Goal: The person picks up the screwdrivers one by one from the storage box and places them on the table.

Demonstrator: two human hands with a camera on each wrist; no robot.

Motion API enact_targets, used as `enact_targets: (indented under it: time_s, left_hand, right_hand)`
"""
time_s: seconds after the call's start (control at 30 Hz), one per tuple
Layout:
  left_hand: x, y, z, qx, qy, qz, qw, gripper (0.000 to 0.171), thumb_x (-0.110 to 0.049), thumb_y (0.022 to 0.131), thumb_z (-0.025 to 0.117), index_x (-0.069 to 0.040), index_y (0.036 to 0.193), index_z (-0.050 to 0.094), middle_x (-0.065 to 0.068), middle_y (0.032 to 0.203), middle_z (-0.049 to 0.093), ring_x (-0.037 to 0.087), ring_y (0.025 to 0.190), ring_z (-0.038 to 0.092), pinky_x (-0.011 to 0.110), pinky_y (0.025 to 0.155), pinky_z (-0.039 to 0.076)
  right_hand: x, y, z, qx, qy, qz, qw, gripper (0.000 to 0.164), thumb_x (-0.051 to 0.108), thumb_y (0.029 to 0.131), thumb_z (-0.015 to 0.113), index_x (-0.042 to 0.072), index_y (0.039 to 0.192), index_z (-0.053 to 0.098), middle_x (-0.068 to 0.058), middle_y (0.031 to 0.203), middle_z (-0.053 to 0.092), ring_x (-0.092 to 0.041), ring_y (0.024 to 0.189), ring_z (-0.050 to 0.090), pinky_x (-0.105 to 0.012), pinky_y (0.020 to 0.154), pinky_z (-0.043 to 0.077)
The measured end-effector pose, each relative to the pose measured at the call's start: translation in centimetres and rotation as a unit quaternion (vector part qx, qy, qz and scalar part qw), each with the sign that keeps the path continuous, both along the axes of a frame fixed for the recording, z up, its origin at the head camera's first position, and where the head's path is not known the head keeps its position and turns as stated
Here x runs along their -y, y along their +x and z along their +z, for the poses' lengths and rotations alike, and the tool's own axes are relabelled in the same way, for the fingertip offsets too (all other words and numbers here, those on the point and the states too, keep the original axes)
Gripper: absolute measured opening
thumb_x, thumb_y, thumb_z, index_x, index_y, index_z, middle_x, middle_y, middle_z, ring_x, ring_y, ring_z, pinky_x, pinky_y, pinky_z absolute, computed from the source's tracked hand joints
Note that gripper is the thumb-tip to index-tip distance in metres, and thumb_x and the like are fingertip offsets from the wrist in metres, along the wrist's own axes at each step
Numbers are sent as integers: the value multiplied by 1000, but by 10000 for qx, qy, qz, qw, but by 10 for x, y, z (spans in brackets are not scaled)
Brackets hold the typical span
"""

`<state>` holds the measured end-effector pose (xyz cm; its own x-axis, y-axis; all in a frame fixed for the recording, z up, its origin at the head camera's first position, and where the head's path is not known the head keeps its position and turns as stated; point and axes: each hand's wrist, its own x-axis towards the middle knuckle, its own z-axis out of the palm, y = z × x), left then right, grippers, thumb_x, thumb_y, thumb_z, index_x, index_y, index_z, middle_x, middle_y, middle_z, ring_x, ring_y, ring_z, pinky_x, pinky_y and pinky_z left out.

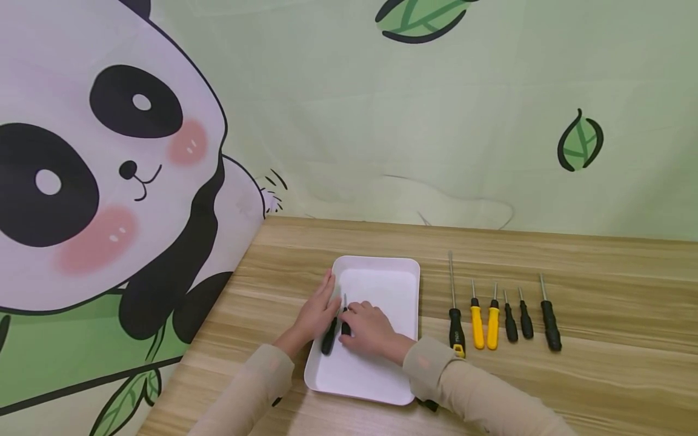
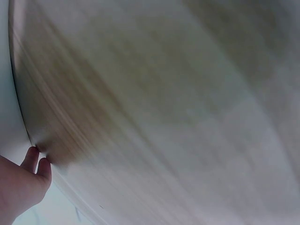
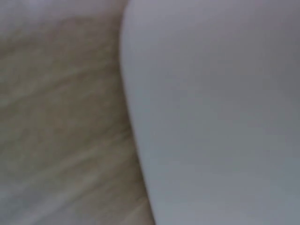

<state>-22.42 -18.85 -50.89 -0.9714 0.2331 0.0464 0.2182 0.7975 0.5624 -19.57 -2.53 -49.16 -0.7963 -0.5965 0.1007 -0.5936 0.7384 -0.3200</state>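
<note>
A white tray [image 1: 376, 375] lies on the wooden table, with two black screwdrivers inside near its left wall. My left hand [image 1: 316, 312] rests along that wall, fingers extended; the left wrist view shows its fingertips [image 2: 32, 157] at the tray's edge. Beside it, one black screwdriver [image 1: 328, 340] lies slanted on the tray floor. My right hand [image 1: 371, 327] reaches over the tray from the right. Its fingers and thumb pinch the other, smaller black screwdriver [image 1: 346, 328], whose tip points away from me. The right wrist view shows only blurred tray and table, no hand.
Right of the tray, screwdrivers lie in a row: a long black one [image 1: 455, 327], two yellow ones [image 1: 477, 327], and black ones [image 1: 551, 327]. A dark object [image 1: 428, 404] shows partly under the right sleeve. A panda-printed backdrop [image 1: 436, 121] borders the table [image 1: 627, 290].
</note>
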Motion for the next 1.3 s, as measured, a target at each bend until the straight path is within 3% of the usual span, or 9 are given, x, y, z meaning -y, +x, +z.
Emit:
enact_targets:
  time_s: [0.3,0.6,0.8,1.3]
  left_hand:
    - [-1,1,3,37,2,6,10000,58,-28,94,39,-10,143,16,2,152,10,22,136,21,44,107,25]
    - [0,0,2,47,19,-50,10000,58,-28,94,39,-9,143,16,3,152,10,21,137,20,44,107,25]
    - [0,0,3,-24,14,-89,10000,58,-28,94,39,-8,143,17,4,152,10,22,136,21,44,107,26]
    - [1,0,1,-13,51,-106,9999,58,-27,94,40,-7,143,17,4,152,10,22,137,18,44,108,24]
  right_hand:
    - [2,2,1,352,-325,-452,9978,24,33,78,63,13,90,62,-2,91,56,-17,80,50,-28,58,43]
    - [5,6,6,464,-435,-587,9963,9,17,74,64,12,78,57,-1,75,49,-14,63,44,-23,47,34]
    - [6,8,6,416,-518,-692,9954,8,11,72,63,10,76,57,-2,71,49,-14,57,45,-24,45,34]
    - [3,9,3,521,-508,-822,9940,14,5,68,63,5,82,59,-7,71,54,-17,61,50,-28,50,39]
